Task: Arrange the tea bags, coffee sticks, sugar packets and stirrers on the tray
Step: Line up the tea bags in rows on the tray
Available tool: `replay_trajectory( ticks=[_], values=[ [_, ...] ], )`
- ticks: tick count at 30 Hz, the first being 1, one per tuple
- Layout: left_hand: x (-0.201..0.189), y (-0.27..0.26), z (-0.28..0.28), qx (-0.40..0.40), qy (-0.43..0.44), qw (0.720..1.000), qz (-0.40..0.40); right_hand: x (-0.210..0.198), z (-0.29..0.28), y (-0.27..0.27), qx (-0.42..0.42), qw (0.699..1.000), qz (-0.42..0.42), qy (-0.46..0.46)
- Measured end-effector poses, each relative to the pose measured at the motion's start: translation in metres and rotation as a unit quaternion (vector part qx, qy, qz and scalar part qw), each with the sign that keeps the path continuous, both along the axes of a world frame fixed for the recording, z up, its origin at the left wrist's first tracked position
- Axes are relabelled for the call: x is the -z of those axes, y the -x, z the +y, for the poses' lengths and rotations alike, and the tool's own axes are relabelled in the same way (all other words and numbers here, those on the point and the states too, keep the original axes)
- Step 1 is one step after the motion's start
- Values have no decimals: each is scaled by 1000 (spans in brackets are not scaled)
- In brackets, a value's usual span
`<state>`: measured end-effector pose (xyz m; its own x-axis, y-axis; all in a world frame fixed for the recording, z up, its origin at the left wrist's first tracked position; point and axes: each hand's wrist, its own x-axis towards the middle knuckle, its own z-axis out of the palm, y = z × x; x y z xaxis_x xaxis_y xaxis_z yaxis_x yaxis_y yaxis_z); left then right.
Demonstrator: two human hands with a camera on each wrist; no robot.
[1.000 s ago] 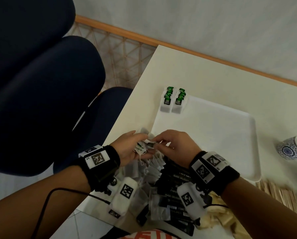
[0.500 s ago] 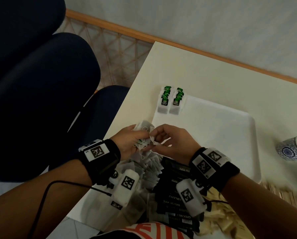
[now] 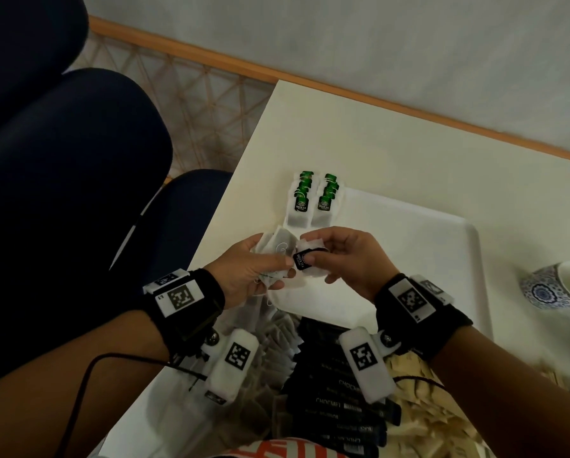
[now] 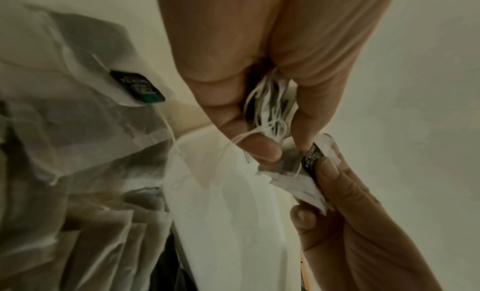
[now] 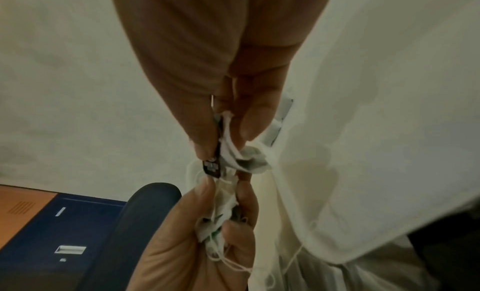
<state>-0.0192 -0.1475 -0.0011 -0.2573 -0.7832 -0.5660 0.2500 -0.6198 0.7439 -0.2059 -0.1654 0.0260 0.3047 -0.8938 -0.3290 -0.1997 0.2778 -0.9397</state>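
Between the right hand's (image 3: 346,259) thumb and forefinger sits one tea bag (image 3: 310,259), pinched by its dark tag. Beside it, the left hand (image 3: 247,272) clutches a bunch of tea bags (image 4: 270,108) over the tray (image 3: 442,259) edge; only the left wrist view shows their tangled strings.

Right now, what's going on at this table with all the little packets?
A person is sorting tea bags onto a white tray. Their left hand grips a small bunch of tea bags, while the right hand pinches one tea bag by its dark tag, close against the bunch. Two neat rows of green-tagged tea bags already lie at the tray's far left corner. Loose tea bags and black coffee sticks wait in a pile near the person.
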Motion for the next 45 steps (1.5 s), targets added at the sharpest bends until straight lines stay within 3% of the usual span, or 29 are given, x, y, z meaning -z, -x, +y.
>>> replay_trajectory(
  ticks=[6,12,22,28,32,41,45],
  values=[
    [0,7,-11,12,86,993,-78,2,-13,6,-29,993,111,14],
    [5,10,-20,42,122,983,-129,4,-24,6,-23,999,44,5],
    [10,-16,-34,-8,116,983,-143,15,-50,17,-63,987,111,95],
    [11,-30,-48,-52,112,982,-145,24,-76,22,-134,937,299,119],
    [10,-28,-57,-70,107,982,-139,24,-100,19,-135,912,372,110],
    [11,-11,-67,-63,97,987,-111,27,-127,13,-199,856,447,167],
    [13,-8,-68,-65,99,986,-115,25,-126,14,-175,862,429,204]
  ],
)
